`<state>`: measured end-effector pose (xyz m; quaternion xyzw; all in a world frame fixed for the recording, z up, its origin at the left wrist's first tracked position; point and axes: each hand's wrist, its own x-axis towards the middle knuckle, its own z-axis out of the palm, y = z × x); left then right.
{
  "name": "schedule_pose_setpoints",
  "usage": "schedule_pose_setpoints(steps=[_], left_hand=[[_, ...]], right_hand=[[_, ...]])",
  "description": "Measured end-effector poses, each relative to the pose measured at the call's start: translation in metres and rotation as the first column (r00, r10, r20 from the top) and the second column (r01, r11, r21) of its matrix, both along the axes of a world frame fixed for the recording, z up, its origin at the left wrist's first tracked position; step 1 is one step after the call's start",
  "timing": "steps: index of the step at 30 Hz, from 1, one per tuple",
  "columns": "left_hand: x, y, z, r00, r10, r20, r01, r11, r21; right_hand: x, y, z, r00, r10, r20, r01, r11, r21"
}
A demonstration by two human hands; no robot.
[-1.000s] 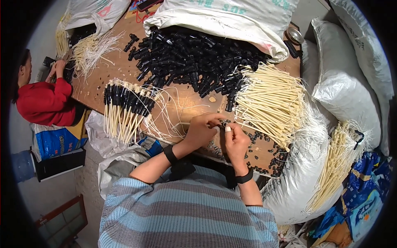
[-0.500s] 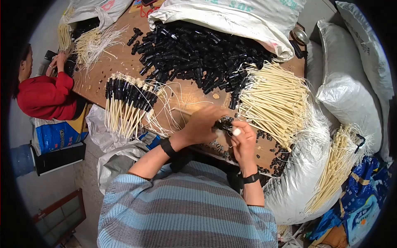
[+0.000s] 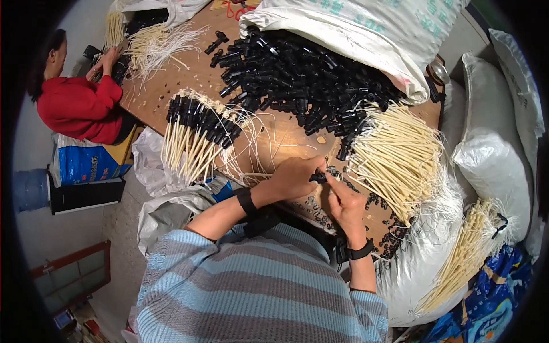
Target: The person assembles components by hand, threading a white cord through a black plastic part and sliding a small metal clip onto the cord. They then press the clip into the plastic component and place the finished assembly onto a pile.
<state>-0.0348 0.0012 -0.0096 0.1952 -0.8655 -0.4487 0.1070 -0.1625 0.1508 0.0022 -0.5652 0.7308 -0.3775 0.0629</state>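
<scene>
We have the black fitting [image 3: 318, 178] clamped in our left hand [image 3: 293, 179] over the tabletop [image 3: 200, 74], probably steadying it for our right hand [image 3: 347, 207], whose extended finger meets it, pinching or not we cannot tell.

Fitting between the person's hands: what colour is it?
The fitting is black, best seen in the head view.

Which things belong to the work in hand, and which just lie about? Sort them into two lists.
Seemingly part of the work:
black piece in the left hand
heap of black pieces
cream rods with white strings
rods capped with black pieces
small dark bits

Apparently just lying about:
stuffed pale sacks
round metal object
blue jug
blue bag
</scene>
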Motion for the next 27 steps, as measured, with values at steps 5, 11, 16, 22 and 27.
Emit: schedule_pose_setpoints(steps=[5, 11, 16, 22, 27], left_hand=[[0.007, 0.0, -0.01, 0.993, 0.079, -0.092, -0.075, 0.996, 0.048], [0.008, -0.01, 0.003, 0.999, 0.044, -0.022, -0.041, 0.994, 0.1], [0.007, -0.013, -0.005, 0.967, 0.045, -0.249, -0.01, 0.99, 0.14], [0.0, -0.009, -0.004, 0.972, 0.034, -0.231, 0.003, 0.988, 0.157], [-0.001, 0.001, -0.002, 0.969, 0.125, -0.214, -0.141, 0.988, -0.06]], right_hand=[[0.004, -0.008, -0.006, 0.992, 0.042, 0.123, -0.042, 0.999, -0.008], [0.004, -0.015, 0.006, 0.978, -0.086, 0.188, 0.027, 0.954, 0.298], [-0.001, -0.018, 0.004, 0.989, 0.031, 0.142, -0.045, 0.995, 0.094], [0.001, -0.016, -0.001, 0.989, 0.017, 0.149, -0.036, 0.992, 0.124], [0.008, -0.015, 0.007, 0.986, -0.071, 0.15, 0.044, 0.984, 0.171]])
